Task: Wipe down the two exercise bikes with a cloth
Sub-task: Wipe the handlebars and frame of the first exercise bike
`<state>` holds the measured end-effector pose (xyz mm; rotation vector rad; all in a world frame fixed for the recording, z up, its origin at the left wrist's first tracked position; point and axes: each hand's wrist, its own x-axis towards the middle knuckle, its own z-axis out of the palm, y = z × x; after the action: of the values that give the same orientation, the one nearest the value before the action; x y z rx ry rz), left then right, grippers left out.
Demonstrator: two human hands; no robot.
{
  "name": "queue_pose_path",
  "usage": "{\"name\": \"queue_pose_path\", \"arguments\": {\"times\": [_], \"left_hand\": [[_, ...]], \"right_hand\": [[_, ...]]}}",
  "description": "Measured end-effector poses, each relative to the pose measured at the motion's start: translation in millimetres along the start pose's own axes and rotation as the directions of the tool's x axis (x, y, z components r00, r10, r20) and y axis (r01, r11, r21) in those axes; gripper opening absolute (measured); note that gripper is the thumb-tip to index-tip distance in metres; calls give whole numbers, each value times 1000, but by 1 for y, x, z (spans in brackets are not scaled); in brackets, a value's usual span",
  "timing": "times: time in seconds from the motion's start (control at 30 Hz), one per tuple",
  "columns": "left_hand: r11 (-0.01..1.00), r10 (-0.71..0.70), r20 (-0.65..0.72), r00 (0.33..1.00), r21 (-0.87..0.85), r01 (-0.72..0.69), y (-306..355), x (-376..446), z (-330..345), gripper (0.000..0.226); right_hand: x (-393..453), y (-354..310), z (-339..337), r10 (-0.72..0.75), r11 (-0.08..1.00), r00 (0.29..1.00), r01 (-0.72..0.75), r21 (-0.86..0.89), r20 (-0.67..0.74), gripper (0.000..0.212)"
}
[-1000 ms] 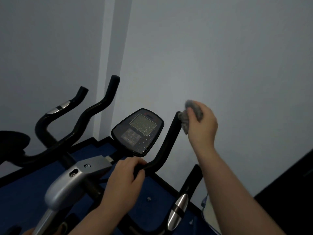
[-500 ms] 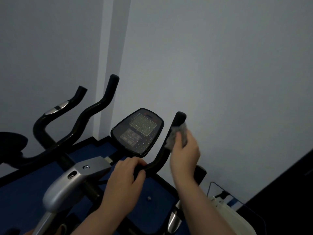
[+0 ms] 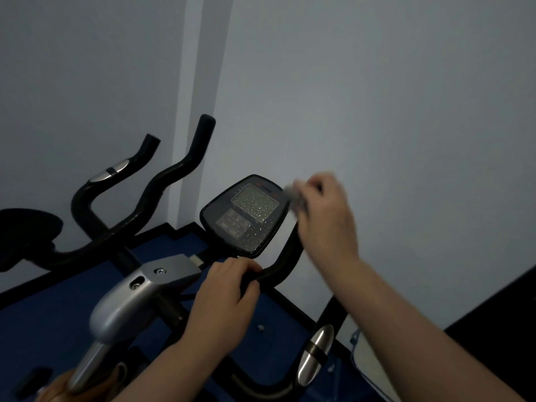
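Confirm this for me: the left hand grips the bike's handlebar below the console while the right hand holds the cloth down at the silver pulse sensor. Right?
Not quite. In the head view the right hand holds the cloth up at the handlebar's top end, beside the console, not at the silver pulse sensor. The left hand does grip the handlebar below the console.

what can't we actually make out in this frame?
- Cloth, head view: motion-blurred and mostly covered by the right hand.
- Top of the right handlebar: hidden behind that hand, so contact with the cloth can't be confirmed.
- Console keypad labels: too small and dim to read.
- Bike base and pedals: cut off by the bottom edge.
- White object lower right: blocked by the right forearm.
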<state>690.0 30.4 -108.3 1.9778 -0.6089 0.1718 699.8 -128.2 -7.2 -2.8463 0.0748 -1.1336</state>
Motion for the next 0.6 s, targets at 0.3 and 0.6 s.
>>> {"name": "queue_pose_path", "arguments": {"times": [0.3,0.6], "left_hand": [[999,-41,-6,999,-22,41,-5,-1,0,20],[927,-259,-44,965,-292,236,-5,3,-15,23]], "right_hand": [[-31,0,6,89,982,926,-143,123,367,16],[-90,-63,21,117,969,949,-174,175,294,19]]}}
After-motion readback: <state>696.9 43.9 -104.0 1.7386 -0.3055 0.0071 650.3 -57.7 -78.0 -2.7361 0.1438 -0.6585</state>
